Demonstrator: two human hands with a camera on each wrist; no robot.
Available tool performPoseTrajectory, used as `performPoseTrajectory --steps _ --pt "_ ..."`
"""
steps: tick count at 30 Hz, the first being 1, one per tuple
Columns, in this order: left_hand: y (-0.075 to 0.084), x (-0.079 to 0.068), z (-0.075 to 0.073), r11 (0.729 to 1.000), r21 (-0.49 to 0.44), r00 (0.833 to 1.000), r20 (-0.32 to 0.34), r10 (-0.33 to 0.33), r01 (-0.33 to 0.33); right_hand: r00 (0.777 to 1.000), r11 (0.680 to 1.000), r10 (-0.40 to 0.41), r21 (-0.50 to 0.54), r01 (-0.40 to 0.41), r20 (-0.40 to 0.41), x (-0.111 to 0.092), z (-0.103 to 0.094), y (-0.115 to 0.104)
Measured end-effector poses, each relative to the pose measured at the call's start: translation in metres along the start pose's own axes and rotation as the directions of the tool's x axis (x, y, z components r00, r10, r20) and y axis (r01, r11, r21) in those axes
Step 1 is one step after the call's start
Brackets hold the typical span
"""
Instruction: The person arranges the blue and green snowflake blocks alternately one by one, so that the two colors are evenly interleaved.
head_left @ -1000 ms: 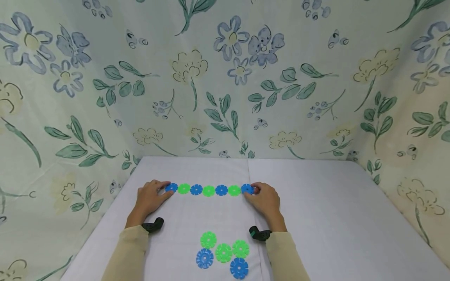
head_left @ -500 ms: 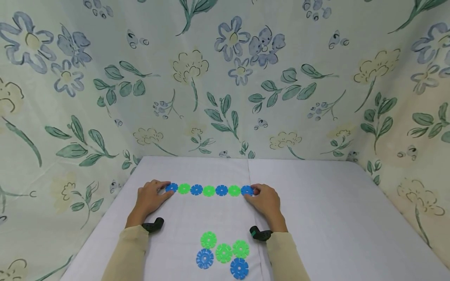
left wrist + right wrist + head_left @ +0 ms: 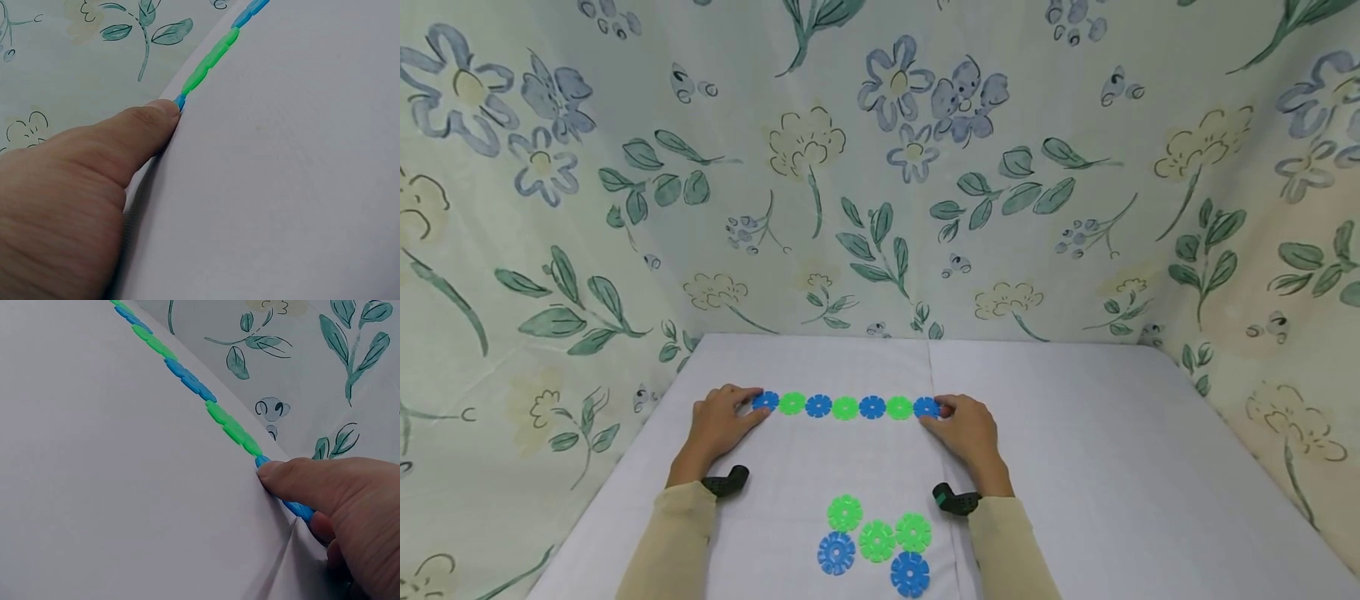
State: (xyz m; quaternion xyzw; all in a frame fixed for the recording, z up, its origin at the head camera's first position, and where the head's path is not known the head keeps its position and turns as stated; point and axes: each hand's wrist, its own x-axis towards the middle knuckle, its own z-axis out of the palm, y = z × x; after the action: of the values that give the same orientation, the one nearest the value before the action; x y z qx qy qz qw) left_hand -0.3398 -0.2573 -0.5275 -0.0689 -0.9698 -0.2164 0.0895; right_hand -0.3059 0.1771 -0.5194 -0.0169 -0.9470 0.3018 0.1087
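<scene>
- L hand [image 3: 718,425]: grip narrow, thumb + index pinching L-end blue disc [image 3: 771,400], index at far edge, thumb at near edge.
- R hand [image 3: 967,429]: grip also narrow, holding R-end blue disc [image 3: 922,407]; R wrist view has thumb over it, other fingertips by outer edge.
- Row [image 3: 846,402]: 7 notched discs, blue/green alternating, blue both ends, approx. straight btwn hands, edges meeting, twd far side of bench [image 3: 1075,458]. Can't tell if slightly raised or flat.
- Nearer person, btwn forearms: 5 loose discs, well apart from row. Back green disc [image 3: 845,503], mid green disc [image 3: 877,532], right green disc [image 3: 913,522]; left blue disc [image 3: 837,542] + front blue disc [image 3: 910,563].
- Black wrist units [image 3: 727,483], beige sleeves [image 3: 673,542].
- Bench white-covered; floral cloth [image 3: 880,192] behind + both sides.
</scene>
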Motion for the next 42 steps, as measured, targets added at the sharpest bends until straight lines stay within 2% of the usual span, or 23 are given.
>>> performPoseTrajectory --steps 10,25,29,33,39,42 --pt "-0.001 -0.001 0.001 1.0 0.008 1.0 -0.018 0.022 -0.022 1.0 0.999 0.023 0.022 -0.023 0.009 -0.002 0.0 -0.001" --pt "-0.001 -0.002 0.001 1.0 0.0 1.0 -0.021 0.021 -0.021 0.999 0.998 0.044 0.042 -0.045 0.016 0.001 0.0 0.002" --pt "-0.002 -0.002 0.001 1.0 -0.005 1.0 -0.023 0.021 -0.021 0.999 0.998 0.028 0.051 -0.029 0.015 0.003 0.001 0.004" --pt "-0.003 -0.002 0.001 1.0 -0.001 1.0 -0.013 0.026 -0.026 0.999 0.994 0.03 0.105 -0.032 0.021 0.002 -0.002 0.002" --pt "-0.003 0.0 0.001 1.0 0.005 0.999 -0.024 0.029 -0.029 0.995 0.973 0.039 0.224 -0.059 0.092 0.001 -0.013 -0.006" --pt "-0.003 -0.001 0.001 1.0 0.002 0.999 -0.027 0.025 -0.025 0.995 0.968 0.017 0.247 -0.04 0.097 0.003 -0.022 -0.012"
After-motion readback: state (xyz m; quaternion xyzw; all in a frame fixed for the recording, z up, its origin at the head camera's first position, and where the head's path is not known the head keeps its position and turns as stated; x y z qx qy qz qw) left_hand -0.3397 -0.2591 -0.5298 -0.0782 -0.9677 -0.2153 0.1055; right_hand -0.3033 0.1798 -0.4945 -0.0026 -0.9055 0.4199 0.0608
